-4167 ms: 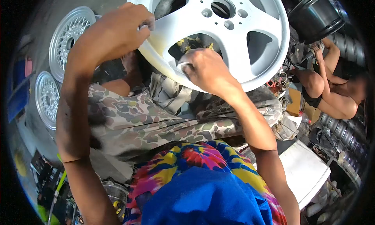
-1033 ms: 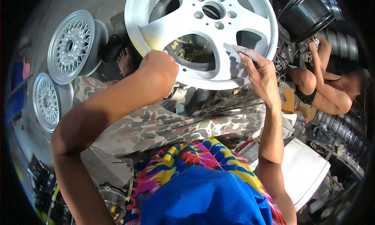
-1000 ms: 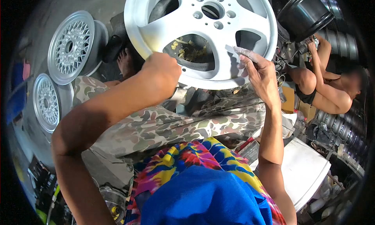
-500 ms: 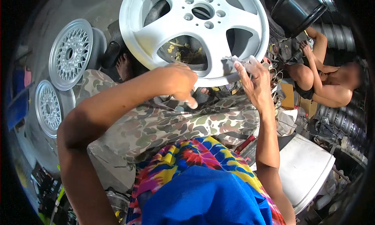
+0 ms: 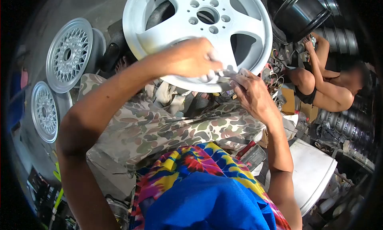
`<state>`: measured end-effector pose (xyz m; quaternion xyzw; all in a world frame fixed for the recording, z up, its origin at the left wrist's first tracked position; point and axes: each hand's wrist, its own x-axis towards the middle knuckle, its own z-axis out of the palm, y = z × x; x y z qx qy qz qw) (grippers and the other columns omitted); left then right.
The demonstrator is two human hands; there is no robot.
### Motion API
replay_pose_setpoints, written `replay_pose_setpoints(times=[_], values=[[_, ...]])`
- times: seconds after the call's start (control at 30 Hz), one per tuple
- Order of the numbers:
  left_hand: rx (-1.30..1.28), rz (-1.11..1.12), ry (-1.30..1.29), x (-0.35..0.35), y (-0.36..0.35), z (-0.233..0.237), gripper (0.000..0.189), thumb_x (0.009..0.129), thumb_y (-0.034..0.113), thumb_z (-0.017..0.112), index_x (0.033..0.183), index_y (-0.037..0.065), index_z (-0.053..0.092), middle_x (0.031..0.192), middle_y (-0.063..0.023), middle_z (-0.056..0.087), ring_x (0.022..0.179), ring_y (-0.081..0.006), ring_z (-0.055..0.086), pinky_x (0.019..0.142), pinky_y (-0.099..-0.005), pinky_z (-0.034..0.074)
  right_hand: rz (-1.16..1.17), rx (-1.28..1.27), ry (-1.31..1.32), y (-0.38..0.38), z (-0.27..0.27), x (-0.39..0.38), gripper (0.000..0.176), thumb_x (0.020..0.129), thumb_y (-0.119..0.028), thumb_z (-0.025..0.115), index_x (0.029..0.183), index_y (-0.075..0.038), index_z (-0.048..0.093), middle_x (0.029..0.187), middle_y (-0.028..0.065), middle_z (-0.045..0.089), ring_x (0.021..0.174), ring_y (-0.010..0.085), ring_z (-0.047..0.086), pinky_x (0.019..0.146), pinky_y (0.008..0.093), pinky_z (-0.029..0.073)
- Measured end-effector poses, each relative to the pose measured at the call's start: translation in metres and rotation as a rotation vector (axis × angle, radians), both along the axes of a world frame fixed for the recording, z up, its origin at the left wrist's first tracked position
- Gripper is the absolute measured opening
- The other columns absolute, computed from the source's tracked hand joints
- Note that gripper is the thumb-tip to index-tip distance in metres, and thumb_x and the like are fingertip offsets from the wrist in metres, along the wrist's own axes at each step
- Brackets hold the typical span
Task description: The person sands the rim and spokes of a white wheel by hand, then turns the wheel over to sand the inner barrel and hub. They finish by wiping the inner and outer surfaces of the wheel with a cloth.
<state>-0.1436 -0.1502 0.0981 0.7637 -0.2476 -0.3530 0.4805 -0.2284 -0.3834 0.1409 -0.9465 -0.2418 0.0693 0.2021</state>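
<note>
A white-coated five-spoke wheel rim (image 5: 199,26) stands in front of my legs, its face toward me. My left hand (image 5: 195,58) is over the lower spokes, fingers curled and tips whitened with dust; what they pinch, if anything, I cannot make out. Close beside it, at the rim's lower right edge, my right hand (image 5: 255,92) has its fingers bent around a small crumpled grey-white sheet (image 5: 228,73). The fingertips of both hands nearly meet there. Most of that sheet is hidden by the fingers.
Silver mesh-spoke wheels (image 5: 68,54) stand at the left. A black wheel barrel (image 5: 301,14) is at the upper right, above another person (image 5: 319,76) who sits bent forward. A white panel (image 5: 309,174) lies at my right, near a cardboard box (image 5: 289,100).
My left hand has moved up and right from below the rim to beside my right hand. My right hand has shifted slightly down and left, and less of the crumpled sheet shows.
</note>
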Motion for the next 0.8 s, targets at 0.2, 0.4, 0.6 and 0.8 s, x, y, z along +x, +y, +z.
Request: replay_pose_setpoints(times=[0.2,0.4,0.6,0.8], values=[[0.446,0.217,-0.925,0.022,0.06,-0.025,0.056,0.081,0.033,0.083,0.116,-0.006,0.062,0.11,-0.0224,0.066,0.108,-0.0374,0.064,0.094,-0.0441,0.051,0.197,-0.451,0.297,0.035,-0.005,0.017,0.02,0.09,-0.012,0.065,0.106,-0.001,0.07,0.077,0.024,0.067,0.078,0.0435,0.067,0.071,0.0518,0.052],[0.653,0.096,-0.694,0.027,0.064,-0.021,0.065,0.07,0.033,0.091,0.11,-0.01,0.061,0.096,-0.0228,0.07,0.095,-0.0387,0.071,0.083,-0.0435,0.056,0.359,-0.486,0.311,0.055,-0.05,0.048,0.017,0.088,-0.019,0.067,0.082,-0.003,0.07,0.07,0.0211,0.067,0.073,0.0409,0.069,0.067,0.0493,0.054],[0.821,0.091,-0.72,0.032,0.056,-0.021,0.029,0.073,0.026,0.087,0.092,0.007,0.079,0.088,-0.0081,0.077,0.088,-0.025,0.076,0.073,-0.0378,0.061,0.331,-0.531,0.237,0.051,-0.008,0.036,0.012,0.089,-0.014,0.064,0.091,-0.003,0.069,0.078,0.0212,0.066,0.079,0.0406,0.066,0.071,0.0486,0.053],[0.597,0.181,-0.887,0.028,0.062,-0.015,0.044,0.072,0.034,0.089,0.091,-0.003,0.074,0.087,-0.0209,0.072,0.086,-0.0375,0.073,0.076,-0.0411,0.058,0.362,-0.578,0.307,0.065,-0.045,0.05,0.015,0.09,-0.016,0.065,0.089,-0.001,0.068,0.077,0.0205,0.066,0.081,0.0403,0.066,0.073,0.0512,0.05]])
